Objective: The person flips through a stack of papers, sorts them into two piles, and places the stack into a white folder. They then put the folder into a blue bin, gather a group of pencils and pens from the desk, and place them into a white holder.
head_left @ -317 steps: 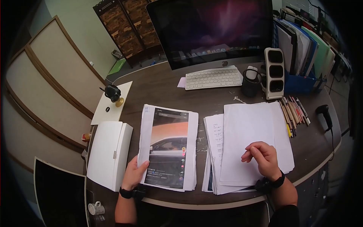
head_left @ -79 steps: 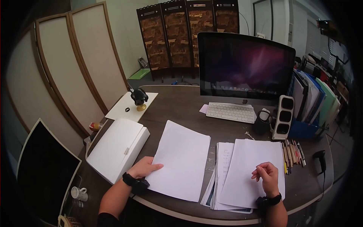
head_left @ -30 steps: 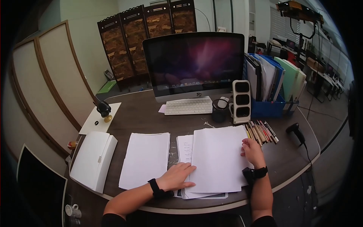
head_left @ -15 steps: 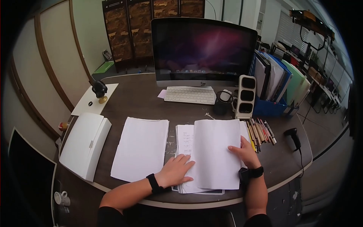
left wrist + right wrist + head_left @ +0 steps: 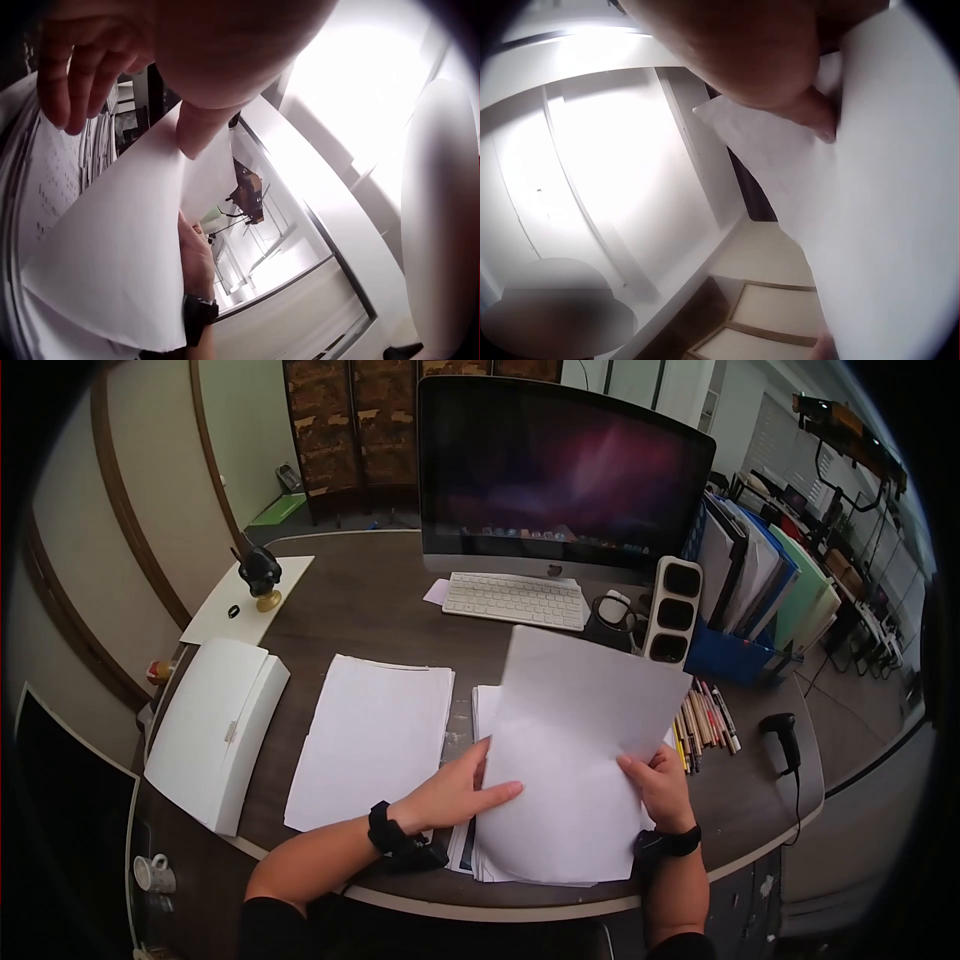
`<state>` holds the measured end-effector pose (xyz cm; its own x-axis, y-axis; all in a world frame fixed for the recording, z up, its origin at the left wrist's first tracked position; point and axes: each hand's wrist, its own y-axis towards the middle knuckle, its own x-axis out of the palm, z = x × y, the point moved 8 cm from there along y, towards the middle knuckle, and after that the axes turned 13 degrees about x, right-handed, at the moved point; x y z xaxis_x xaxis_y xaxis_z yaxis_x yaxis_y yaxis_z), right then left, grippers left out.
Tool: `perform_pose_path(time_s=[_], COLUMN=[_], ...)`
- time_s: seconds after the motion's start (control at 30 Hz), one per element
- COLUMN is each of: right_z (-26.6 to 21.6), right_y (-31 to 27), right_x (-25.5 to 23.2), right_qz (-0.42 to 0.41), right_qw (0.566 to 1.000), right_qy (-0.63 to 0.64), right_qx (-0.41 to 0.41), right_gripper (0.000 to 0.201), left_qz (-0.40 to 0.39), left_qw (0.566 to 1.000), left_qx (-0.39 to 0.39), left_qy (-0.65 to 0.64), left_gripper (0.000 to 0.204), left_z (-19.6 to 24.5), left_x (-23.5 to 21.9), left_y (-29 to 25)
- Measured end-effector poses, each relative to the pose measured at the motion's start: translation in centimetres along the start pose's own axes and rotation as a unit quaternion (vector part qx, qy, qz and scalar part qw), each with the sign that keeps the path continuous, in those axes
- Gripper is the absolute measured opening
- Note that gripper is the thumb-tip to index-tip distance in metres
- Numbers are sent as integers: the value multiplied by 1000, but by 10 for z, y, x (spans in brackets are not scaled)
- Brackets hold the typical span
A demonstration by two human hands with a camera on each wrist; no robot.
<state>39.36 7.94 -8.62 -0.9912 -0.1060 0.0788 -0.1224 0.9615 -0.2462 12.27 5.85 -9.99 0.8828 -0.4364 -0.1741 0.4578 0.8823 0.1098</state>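
Note:
A blank white sheet of paper (image 5: 575, 760) is raised and bowed over the right-hand paper stack (image 5: 485, 705), its far edge standing up. My left hand (image 5: 445, 790) holds its left edge, thumb on the front and fingers behind. At the right edge my right hand (image 5: 665, 785) pinches it between thumb and fingers. The left wrist view shows the sheet (image 5: 127, 240) bent, with printed pages (image 5: 49, 180) of the stack beneath. In the right wrist view the right thumb presses a crease into the paper (image 5: 885, 202). A second paper pile (image 5: 370, 740), blank side up, lies to the left.
Behind the sheet stand a keyboard (image 5: 515, 598), a monitor (image 5: 560, 470), a black mesh cup (image 5: 605, 625) and a three-compartment holder (image 5: 675, 610). Pens and pencils (image 5: 708, 725) and a barcode scanner (image 5: 780, 740) lie right. A white box (image 5: 215, 730) sits left.
The left hand has gone from the left pile to the right stack. The top sheet there, flat and then curling under the right hand, is now lifted between both hands.

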Motion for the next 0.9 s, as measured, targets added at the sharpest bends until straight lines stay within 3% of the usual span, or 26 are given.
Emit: perform_pose_path(time_s=[0.07, 0.1, 0.17, 0.23, 0.3, 0.37, 0.4, 0.47, 0.5, 0.57, 0.7, 0.77, 0.9], right_z=[4, 3, -3, -9, -6, -9, -8, -11, -11, -17, -15, -5, -5], right_y=[-4, -4, -1, 3, 8, 6, 4, 0, -2, -7, -6, 1, -1], right_x=[9, 11, 3, -20, -49, -57, -58, -54, -54, -53, -57, -60, -60], right_qz=[5, 3, 10, 51, 147, 220, 225, 264, 268, 313, 334, 306, 315], right_qw=[1000, 999, 999, 998, 983, 931, 931, 854, 853, 791, 774, 790, 789], right_qy=[-23, -48, -50, 27, -95, -282, -279, -443, -442, -521, -534, -531, -527], right_qx=[8, 11, -10, -30, -55, -69, -65, -70, -66, -72, -69, -8, -10], right_gripper=[20, 21, 20, 18, 19, 30, 30, 45, 45, 55, 59, 61, 62], left_qz=[-52, -61, -2, 82, 147, 184, 203, 210, 222, 219, 183, 173, 142], left_qw=[991, 990, 998, 989, 978, 973, 968, 967, 965, 967, 969, 969, 974], left_qx=[-64, -65, -43, -43, -47, -28, -31, -37, -40, -49, -72, -75, -82], left_qy=[-107, -108, -48, -114, -144, -139, -142, -138, -135, -123, -152, -162, -158], left_gripper=[50, 50, 35, 29, 28, 28, 29, 30, 32, 35, 37, 38, 37], left_z=[3, 6, 10, 3, 5, 8, 8, 2, -2, -13, -25, -28, -36], left_x=[11, 12, -6, -27, -52, -75, -83, -92, -95, -95, -86, -85, -83], left_y=[3, 2, 1, -7, -17, -28, -34, -42, -46, -51, -53, -55, -54])
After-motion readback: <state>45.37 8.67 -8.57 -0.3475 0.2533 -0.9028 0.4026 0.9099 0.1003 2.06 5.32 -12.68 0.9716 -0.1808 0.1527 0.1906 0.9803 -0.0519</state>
